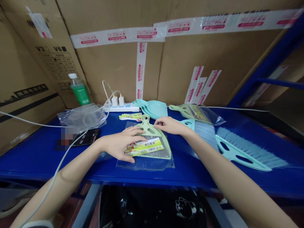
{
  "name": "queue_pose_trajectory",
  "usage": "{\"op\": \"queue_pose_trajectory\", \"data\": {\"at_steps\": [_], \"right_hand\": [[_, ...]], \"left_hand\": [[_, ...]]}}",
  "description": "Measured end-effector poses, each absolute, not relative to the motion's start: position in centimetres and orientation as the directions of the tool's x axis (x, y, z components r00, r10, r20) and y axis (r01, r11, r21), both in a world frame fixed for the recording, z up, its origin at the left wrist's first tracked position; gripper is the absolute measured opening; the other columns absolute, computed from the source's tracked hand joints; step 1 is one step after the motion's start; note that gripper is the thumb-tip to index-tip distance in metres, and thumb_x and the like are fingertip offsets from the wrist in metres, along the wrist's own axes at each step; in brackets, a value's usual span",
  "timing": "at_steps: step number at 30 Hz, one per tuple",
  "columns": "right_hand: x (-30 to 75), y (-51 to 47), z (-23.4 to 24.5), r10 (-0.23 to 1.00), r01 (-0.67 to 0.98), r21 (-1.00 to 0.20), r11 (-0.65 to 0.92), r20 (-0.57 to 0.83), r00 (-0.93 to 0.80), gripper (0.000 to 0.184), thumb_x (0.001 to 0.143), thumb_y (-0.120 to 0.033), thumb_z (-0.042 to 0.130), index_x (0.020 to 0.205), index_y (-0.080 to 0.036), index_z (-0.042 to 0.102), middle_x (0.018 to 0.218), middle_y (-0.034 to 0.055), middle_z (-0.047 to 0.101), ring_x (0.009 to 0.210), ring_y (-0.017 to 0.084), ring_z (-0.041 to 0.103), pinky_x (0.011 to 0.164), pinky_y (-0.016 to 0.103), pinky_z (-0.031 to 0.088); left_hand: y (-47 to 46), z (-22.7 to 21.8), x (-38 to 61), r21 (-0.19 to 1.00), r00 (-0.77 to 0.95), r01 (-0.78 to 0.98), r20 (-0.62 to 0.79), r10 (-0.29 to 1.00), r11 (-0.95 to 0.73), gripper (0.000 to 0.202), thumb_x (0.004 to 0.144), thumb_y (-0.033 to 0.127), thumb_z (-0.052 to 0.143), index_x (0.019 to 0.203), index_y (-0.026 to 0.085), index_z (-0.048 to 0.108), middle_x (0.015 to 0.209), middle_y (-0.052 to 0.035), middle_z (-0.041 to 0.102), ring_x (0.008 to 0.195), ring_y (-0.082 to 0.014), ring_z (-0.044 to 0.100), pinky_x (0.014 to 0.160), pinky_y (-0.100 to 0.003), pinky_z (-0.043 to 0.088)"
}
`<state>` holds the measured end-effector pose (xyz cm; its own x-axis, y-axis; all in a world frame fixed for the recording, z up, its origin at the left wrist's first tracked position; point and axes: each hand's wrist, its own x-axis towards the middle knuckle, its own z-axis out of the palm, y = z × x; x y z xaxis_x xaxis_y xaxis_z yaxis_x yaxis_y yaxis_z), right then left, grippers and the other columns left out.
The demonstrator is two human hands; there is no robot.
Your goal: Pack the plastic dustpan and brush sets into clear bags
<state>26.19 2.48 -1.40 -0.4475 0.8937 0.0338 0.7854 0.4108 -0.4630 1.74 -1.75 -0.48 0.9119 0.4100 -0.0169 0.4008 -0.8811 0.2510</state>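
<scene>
In the middle of the table a light green dustpan with a grey-bristled brush lies in a clear plastic bag, its handle pointing away from me. A yellow-green label card rests across the bristles. My left hand lies spread over the left side of the set, fingers on the brush and the card's left end. At the upper right edge of the dustpan, close by the handle, my right hand has its fingers curled and pressed together. What is between those fingertips is hidden.
Blue dustpans, a bagged green set and label cards lie behind. Blue brushes are at right. At left are plastic bags, a phone, a green bottle, a power strip and a loose white cable.
</scene>
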Motion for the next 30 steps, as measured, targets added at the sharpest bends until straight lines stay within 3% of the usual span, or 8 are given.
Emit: {"op": "queue_pose_trajectory", "data": {"at_steps": [3, 7, 11, 19, 30], "right_hand": [[26.06, 2.23, -1.32, 0.89, 0.77, -0.495, 0.404, 0.017, -0.456, 0.02, 0.086, -0.026, 0.049, 0.077, -0.017, 0.064, 0.065, 0.001, 0.062, 0.056, 0.013, 0.054, 0.056, 0.025, 0.038], [25.96, 2.23, -1.31, 0.893, 0.796, -0.425, 0.431, 0.077, -0.443, 0.018, 0.084, -0.021, 0.05, 0.074, -0.017, 0.064, 0.068, 0.0026, 0.064, 0.061, 0.015, 0.056, 0.058, 0.025, 0.037], [26.05, 2.44, -1.4, 0.895, 0.808, -0.396, 0.437, 0.106, -0.433, 0.017, 0.083, -0.02, 0.051, 0.072, -0.017, 0.064, 0.069, 0.0034, 0.065, 0.063, 0.015, 0.057, 0.059, 0.026, 0.038], [26.52, 2.62, -1.46, 0.879, 0.77, -0.461, 0.442, 0.051, -0.474, 0.016, 0.083, -0.019, 0.049, 0.07, -0.018, 0.058, 0.063, -0.0002, 0.063, 0.052, 0.012, 0.055, 0.056, 0.024, 0.039], [26.69, 2.74, -1.98, 0.801, 0.755, -0.271, 0.597, 0.148, -0.58, 0.017, 0.084, -0.015, 0.045, 0.072, -0.017, 0.057, 0.065, 0.0013, 0.061, 0.055, 0.012, 0.048, 0.055, 0.023, 0.034]], "left_hand": [[-1.67, -0.38, 1.63, 0.238, 0.914, 0.397, -0.017, 0.405, -0.886, 0.066, 0.07, 0.03, 0.069, 0.13, 0.02, 0.045, 0.145, -0.0151, 0.035, 0.139, -0.0346, 0.02, 0.109, -0.056, 0.025], [-1.51, -0.24, 1.45, 0.25, 0.915, 0.392, -0.004, 0.404, -0.885, 0.06, 0.072, 0.025, 0.065, 0.129, 0.018, 0.046, 0.143, -0.0159, 0.037, 0.137, -0.0317, 0.026, 0.11, -0.054, 0.027], [-1.37, -0.11, 1.29, 0.259, 0.916, 0.386, 0.007, 0.401, -0.886, 0.056, 0.074, 0.024, 0.063, 0.127, 0.018, 0.047, 0.142, -0.016, 0.038, 0.136, -0.0301, 0.029, 0.109, -0.053, 0.028], [-1.15, -0.28, 1.42, 0.261, 0.92, 0.363, 0.055, 0.389, -0.895, 0.05, 0.076, 0.026, 0.063, 0.124, 0.018, 0.05, 0.139, -0.0156, 0.042, 0.132, -0.0281, 0.036, 0.107, -0.05, 0.033], [-1.47, -0.5, 1.86, 0.233, 0.906, 0.385, 0.09, 0.414, -0.893, 0.043, 0.08, 0.034, 0.062, 0.119, 0.018, 0.055, 0.134, -0.0159, 0.048, 0.127, -0.0292, 0.041, 0.104, -0.05, 0.035]]}}
